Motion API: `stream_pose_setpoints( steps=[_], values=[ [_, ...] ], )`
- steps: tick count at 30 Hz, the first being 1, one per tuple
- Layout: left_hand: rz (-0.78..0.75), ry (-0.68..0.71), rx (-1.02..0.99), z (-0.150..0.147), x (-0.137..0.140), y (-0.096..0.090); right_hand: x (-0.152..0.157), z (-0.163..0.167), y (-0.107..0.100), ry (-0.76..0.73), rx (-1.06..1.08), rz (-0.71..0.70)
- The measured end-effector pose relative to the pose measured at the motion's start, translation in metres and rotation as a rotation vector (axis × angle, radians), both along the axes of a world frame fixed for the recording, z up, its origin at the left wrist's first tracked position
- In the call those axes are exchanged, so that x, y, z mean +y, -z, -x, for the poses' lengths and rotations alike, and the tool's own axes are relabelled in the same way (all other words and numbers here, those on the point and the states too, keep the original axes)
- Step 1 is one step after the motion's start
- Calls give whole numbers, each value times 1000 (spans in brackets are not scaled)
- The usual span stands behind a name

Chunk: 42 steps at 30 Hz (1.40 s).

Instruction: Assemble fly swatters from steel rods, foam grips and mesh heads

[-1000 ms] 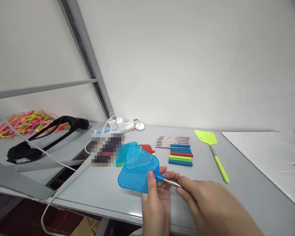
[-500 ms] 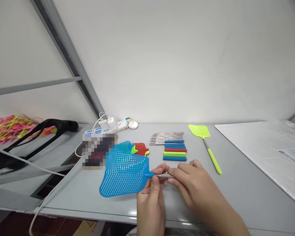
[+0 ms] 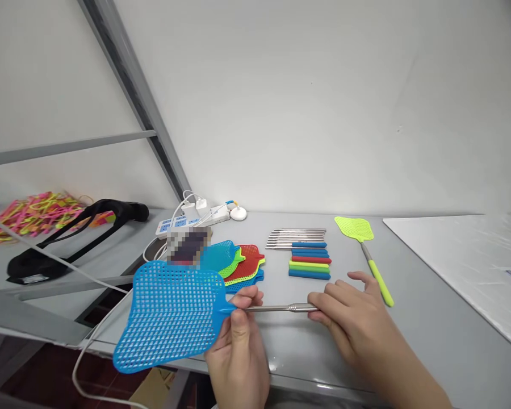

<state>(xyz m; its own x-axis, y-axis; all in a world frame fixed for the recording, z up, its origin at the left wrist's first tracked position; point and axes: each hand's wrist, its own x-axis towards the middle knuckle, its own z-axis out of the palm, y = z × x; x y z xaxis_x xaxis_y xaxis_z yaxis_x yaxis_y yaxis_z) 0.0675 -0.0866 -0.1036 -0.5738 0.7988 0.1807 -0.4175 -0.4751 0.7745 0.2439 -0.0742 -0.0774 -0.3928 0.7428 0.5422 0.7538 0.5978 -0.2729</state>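
A blue fly swatter head (image 3: 174, 318) is pinched at its neck by my left hand (image 3: 241, 346), thumb on top. From the neck a metal telescopic rod (image 3: 276, 308) runs right, with a thinner and a thicker section showing. My right hand (image 3: 349, 315) closes its fingers on the rod's far end, which they hide. Beyond my hands lie several coloured handle grips (image 3: 309, 267) in a stack, with several metal rods (image 3: 296, 238) behind them. Loose swatter heads in blue, green and red (image 3: 247, 261) overlap to the left. A whole yellow-green fly swatter (image 3: 378, 278) lies at right.
A power strip (image 3: 176, 222) with plugs and a white round device (image 3: 238, 213) stand at the back left. A white cable (image 3: 93, 332) hangs over the table's front edge. A black frame-like object (image 3: 111, 224), colourful strips (image 3: 38, 213) and a wrapped white panel (image 3: 455, 255) flank the work area.
My hands have moved apart, the left one leftward with the blue swatter head. More of the metal rod shows between them, including a thinner section. The camera view has shifted a little.
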Motion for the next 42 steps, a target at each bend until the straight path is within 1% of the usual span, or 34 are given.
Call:
stream_pose_setpoints(
  steps=[5,7,9,12,14,17,19,20,22,24,25,26,27,28,30,31,32,33,35,37,40,42],
  values=[
    [-44,-110,-52,25,9,-16,5,-29,-5,30,-82,-69],
    [-51,-134,-48,27,10,-18,6,-38,-6,46,-116,-76],
    [-46,-114,-59,23,10,-18,5,-42,-7,81,-116,-78],
    [36,1,-120,11,8,-15,4,-34,-4,139,-67,-77],
    [102,105,-125,3,7,-13,4,-25,-1,125,-25,-77],
    [164,297,-95,-9,6,-11,2,-14,1,92,39,-95],
    [202,383,-128,-14,5,-12,-1,-9,-1,146,80,-178],
    [218,399,-160,-16,5,-14,-4,-8,-3,219,116,-238],
    [225,387,-232,-18,6,-19,-10,-3,-7,419,263,-382],
    [205,338,-283,-19,9,-25,-16,3,-8,584,584,-545],
    [190,316,-295,-20,10,-29,-18,6,-7,599,784,-594],
    [173,302,-298,-22,11,-32,-20,10,-5,552,976,-586],
    [155,300,-296,-24,13,-34,-20,14,-3,454,1138,-503],
    [138,309,-286,-27,13,-35,-20,17,0,318,1254,-350],
    [115,354,-258,-36,13,-35,-19,23,4,33,1361,58],
    [114,384,-245,-41,12,-34,-18,25,5,-69,1400,244],
    [122,415,-235,-47,12,-32,-18,28,5,-135,1447,387],
    [136,437,-227,-51,11,-30,-18,30,5,-170,1507,478],
    [168,451,-207,-57,11,-26,-17,32,4,-187,1615,559],
    [176,393,-180,-56,13,-24,-15,31,3,-199,1675,557],
    [149,231,-168,-36,20,-29,-13,19,1,-174,1733,504],
    [114,140,-192,-14,26,-37,-12,4,-1,-122,1786,407]
  ],
)
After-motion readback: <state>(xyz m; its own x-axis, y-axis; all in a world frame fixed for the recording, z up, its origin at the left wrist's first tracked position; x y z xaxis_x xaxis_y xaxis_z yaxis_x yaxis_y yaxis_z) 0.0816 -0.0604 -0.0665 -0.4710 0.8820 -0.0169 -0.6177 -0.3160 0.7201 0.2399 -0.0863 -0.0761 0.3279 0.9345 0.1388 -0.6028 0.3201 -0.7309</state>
